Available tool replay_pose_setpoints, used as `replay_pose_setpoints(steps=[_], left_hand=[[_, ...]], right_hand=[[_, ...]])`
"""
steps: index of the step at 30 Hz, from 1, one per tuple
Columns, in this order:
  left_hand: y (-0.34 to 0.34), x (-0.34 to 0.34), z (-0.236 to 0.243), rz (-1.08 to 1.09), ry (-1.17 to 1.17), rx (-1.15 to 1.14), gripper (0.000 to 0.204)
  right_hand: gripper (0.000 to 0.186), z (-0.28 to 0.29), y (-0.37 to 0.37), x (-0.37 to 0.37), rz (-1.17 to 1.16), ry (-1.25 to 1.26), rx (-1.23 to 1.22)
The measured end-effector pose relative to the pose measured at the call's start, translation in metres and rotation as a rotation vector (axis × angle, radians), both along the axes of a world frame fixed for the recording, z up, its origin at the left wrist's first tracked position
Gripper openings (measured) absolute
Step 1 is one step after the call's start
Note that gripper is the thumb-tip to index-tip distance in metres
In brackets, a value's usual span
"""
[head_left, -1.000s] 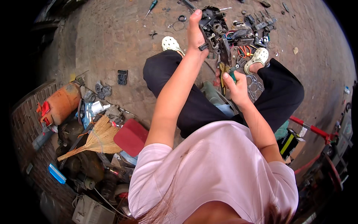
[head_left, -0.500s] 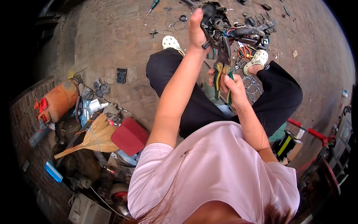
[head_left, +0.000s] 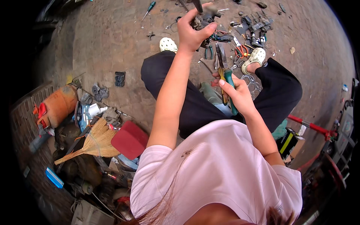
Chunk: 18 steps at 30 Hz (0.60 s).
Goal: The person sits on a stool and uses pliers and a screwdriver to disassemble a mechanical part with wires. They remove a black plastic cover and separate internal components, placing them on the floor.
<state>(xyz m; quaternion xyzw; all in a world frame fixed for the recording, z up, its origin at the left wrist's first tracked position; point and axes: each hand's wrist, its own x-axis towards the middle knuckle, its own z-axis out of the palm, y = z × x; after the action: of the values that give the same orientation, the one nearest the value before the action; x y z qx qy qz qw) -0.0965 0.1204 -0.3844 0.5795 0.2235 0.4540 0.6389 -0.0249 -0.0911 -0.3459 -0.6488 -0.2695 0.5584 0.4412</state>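
My left hand (head_left: pixel 193 35) is wrapped round a dark, greasy mechanical assembly (head_left: pixel 204 23) with wires, held up near the top of the view. Its thumb lies across the near side, and part of the assembly is hidden behind the fingers. Closer to my body, my right hand (head_left: pixel 238 93) grips pliers (head_left: pixel 221 56) by their worn green and yellow handles. The dark metal jaws point up and away from me, a little below and to the right of the assembly. Nothing can be made out between the jaws.
On the floor ahead lie orange-handled scissors (head_left: pixel 243 50), teal-handled pliers (head_left: pixel 209 51), a screwdriver (head_left: pixel 149 10), metal rings (head_left: pixel 255 86) and several loose dark parts (head_left: pixel 258 26). Leftward are an orange gas cylinder (head_left: pixel 58 105), a straw broom (head_left: pixel 98 140) and a red seat (head_left: pixel 130 140). A red metal bar (head_left: pixel 311 125) is rightward.
My left hand has turned and shifted left with the assembly, away from the pliers. My right hand has tilted the pliers slightly, and their jaws now show more fully.
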Motion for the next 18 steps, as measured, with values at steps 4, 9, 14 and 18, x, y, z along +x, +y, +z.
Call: replay_pose_setpoints(steps=[4, 9, 14, 18], left_hand=[[-0.001, 0.001, 0.004, -0.005, 0.045, 0.013, 0.050], [0.004, 0.008, -0.013, 0.098, 0.023, 0.261, 0.056], [0.009, 0.010, -0.022, 0.202, 0.093, 0.520, 0.061], [0.008, 0.009, -0.012, 0.166, 0.060, 0.549, 0.061]], right_hand=[[0.042, -0.001, 0.008, -0.004, -0.037, -0.049, 0.007], [0.043, 0.009, 0.013, -0.008, -0.002, -0.080, -0.059], [0.040, 0.009, 0.019, -0.004, 0.049, -0.052, -0.144], [0.044, 0.014, 0.027, 0.003, -0.046, 0.155, -0.055]])
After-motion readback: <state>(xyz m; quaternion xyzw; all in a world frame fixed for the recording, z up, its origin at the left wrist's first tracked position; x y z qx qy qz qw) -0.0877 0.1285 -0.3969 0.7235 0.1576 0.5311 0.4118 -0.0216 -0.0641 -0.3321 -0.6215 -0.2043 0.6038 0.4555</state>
